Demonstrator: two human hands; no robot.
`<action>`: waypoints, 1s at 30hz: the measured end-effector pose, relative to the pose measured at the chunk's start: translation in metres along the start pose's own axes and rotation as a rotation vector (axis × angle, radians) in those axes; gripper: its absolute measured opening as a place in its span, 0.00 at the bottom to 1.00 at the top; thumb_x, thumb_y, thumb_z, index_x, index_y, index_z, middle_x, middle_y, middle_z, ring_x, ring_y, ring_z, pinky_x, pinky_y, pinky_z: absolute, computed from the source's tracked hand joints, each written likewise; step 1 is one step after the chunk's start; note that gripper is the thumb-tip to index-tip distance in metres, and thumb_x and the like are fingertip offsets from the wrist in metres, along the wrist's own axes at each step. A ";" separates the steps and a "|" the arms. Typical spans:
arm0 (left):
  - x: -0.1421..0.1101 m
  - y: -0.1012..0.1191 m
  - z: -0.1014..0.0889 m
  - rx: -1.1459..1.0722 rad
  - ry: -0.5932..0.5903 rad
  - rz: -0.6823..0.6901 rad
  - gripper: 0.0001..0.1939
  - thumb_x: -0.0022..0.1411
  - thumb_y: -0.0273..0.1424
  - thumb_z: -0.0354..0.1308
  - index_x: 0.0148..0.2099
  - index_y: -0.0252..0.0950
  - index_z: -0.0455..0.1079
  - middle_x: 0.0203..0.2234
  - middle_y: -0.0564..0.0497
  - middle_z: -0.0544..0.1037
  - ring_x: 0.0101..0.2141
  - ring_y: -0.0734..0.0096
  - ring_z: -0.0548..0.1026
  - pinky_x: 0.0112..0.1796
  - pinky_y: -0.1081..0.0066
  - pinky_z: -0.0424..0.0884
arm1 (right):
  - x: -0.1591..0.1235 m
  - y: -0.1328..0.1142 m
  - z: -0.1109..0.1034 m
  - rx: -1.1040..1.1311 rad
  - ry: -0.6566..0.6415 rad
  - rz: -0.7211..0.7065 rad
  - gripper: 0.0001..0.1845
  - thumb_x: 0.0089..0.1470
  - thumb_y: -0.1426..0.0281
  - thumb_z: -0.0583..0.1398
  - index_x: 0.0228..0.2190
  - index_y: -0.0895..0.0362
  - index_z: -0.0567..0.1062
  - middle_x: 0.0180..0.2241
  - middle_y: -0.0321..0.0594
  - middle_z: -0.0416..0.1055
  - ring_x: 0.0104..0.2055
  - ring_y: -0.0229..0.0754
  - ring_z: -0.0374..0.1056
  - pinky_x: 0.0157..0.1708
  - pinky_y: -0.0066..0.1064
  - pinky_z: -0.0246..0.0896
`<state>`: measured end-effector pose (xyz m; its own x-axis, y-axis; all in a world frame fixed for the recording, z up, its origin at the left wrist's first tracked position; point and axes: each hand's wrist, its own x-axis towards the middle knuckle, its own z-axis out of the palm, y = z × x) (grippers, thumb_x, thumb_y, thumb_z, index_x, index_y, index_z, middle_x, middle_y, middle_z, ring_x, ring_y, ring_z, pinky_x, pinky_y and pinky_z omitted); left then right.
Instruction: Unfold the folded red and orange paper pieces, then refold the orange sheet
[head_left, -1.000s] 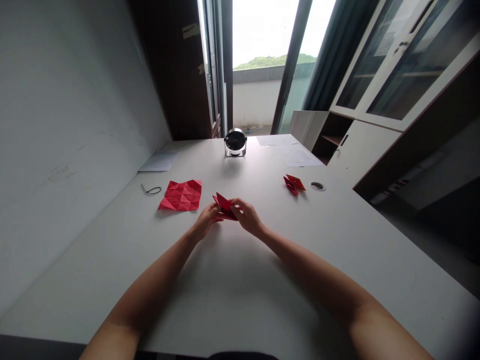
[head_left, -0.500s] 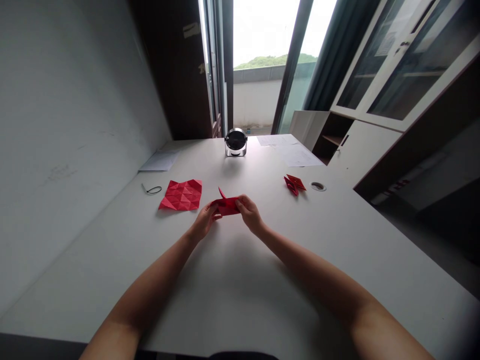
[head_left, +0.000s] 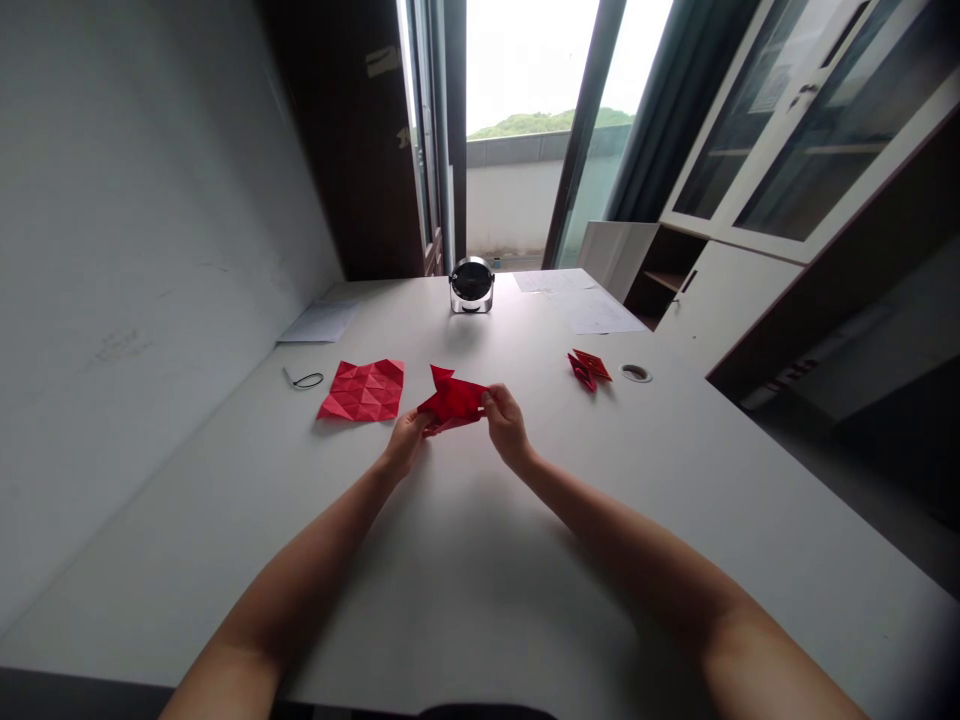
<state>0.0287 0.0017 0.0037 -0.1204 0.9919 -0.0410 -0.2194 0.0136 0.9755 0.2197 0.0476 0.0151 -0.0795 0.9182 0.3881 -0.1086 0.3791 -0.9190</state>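
Between my hands is a folded piece of red paper point(head_left: 455, 400), held just above the white table point(head_left: 480, 560). My left hand point(head_left: 407, 440) pinches its left end, with the thumb on top. At the right end, my right hand point(head_left: 506, 424) grips the paper's edge between thumb and fingers. One pointed flap stands up at the paper's upper left, and the lower layer hangs apart from the upper one along the near side. A creased red sheet point(head_left: 364, 390) lies spread out left of my left hand.
To the right lie small folded red and orange paper pieces point(head_left: 589, 369) and a roll of white tape point(head_left: 636, 373). A black cable tie point(head_left: 307, 380) is at the left. Farther back stand a round black-and-silver device point(head_left: 472, 284) and white papers point(head_left: 600, 310).
The red paper has opened out from a narrow flat strip into a wider shape with parted layers. My hands have moved slightly apart, both still gripping it.
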 end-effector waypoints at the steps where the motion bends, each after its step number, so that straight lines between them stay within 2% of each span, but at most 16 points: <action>1: 0.001 -0.002 -0.001 -0.005 0.010 0.003 0.15 0.55 0.41 0.64 0.37 0.34 0.75 0.31 0.47 0.79 0.32 0.68 0.75 0.36 0.68 0.70 | 0.001 0.000 0.000 0.007 0.014 -0.001 0.14 0.62 0.56 0.54 0.32 0.53 0.65 0.28 0.34 0.66 0.31 0.40 0.63 0.33 0.31 0.64; 6: 0.004 -0.009 -0.006 -0.070 0.028 0.007 0.15 0.57 0.42 0.63 0.34 0.34 0.74 0.29 0.47 0.79 0.28 0.71 0.73 0.37 0.68 0.70 | 0.007 0.008 -0.004 0.055 0.129 0.045 0.14 0.61 0.55 0.52 0.32 0.52 0.63 0.28 0.32 0.64 0.29 0.38 0.62 0.31 0.30 0.65; 10: 0.003 -0.003 -0.005 -0.143 0.020 0.036 0.16 0.57 0.44 0.64 0.35 0.35 0.73 0.30 0.48 0.78 0.33 0.69 0.75 0.38 0.68 0.70 | 0.014 0.019 -0.008 0.106 0.209 0.117 0.13 0.59 0.56 0.54 0.32 0.52 0.61 0.25 0.30 0.60 0.26 0.37 0.59 0.28 0.28 0.63; 14: 0.001 0.004 0.000 -0.132 0.022 0.056 0.19 0.56 0.47 0.65 0.36 0.36 0.72 0.32 0.48 0.78 0.39 0.65 0.76 0.41 0.66 0.71 | 0.018 0.020 -0.012 0.193 0.228 0.197 0.14 0.57 0.56 0.56 0.32 0.52 0.62 0.25 0.30 0.62 0.25 0.36 0.61 0.25 0.29 0.64; 18: 0.000 0.003 0.002 -0.076 0.046 0.116 0.18 0.57 0.47 0.64 0.37 0.36 0.73 0.33 0.47 0.79 0.38 0.65 0.77 0.42 0.66 0.71 | 0.013 0.012 -0.010 0.192 0.150 0.190 0.16 0.56 0.54 0.58 0.35 0.53 0.64 0.26 0.32 0.67 0.25 0.38 0.65 0.25 0.30 0.66; 22: 0.001 0.001 0.003 -0.021 0.097 0.132 0.18 0.59 0.48 0.62 0.36 0.37 0.75 0.31 0.47 0.79 0.35 0.65 0.77 0.41 0.65 0.71 | 0.002 0.004 -0.003 0.087 -0.061 0.105 0.19 0.52 0.54 0.63 0.36 0.55 0.70 0.31 0.39 0.73 0.33 0.43 0.69 0.31 0.33 0.69; 24: 0.001 0.001 0.003 -0.028 0.073 0.108 0.18 0.59 0.48 0.62 0.35 0.36 0.75 0.30 0.47 0.79 0.35 0.65 0.77 0.41 0.64 0.71 | -0.002 0.005 0.001 0.068 -0.140 0.128 0.19 0.51 0.53 0.64 0.34 0.56 0.73 0.32 0.40 0.74 0.34 0.44 0.70 0.33 0.34 0.69; 26: 0.001 0.001 0.002 -0.054 0.031 0.080 0.18 0.58 0.47 0.64 0.34 0.36 0.74 0.30 0.48 0.79 0.34 0.66 0.77 0.41 0.64 0.71 | -0.003 0.009 0.002 0.086 -0.139 0.176 0.19 0.51 0.52 0.63 0.32 0.57 0.74 0.31 0.40 0.74 0.34 0.45 0.70 0.33 0.34 0.68; 30: 0.001 0.003 0.000 -0.134 0.012 0.082 0.16 0.57 0.45 0.65 0.37 0.36 0.73 0.34 0.48 0.79 0.35 0.68 0.76 0.41 0.65 0.72 | 0.001 0.017 -0.001 0.134 -0.039 0.193 0.21 0.51 0.51 0.63 0.30 0.57 0.74 0.29 0.39 0.74 0.30 0.42 0.68 0.29 0.32 0.65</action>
<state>0.0283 0.0027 0.0065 -0.1549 0.9873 0.0346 -0.3359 -0.0856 0.9380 0.2192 0.0550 -0.0004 -0.1495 0.9660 0.2110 -0.2183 0.1759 -0.9599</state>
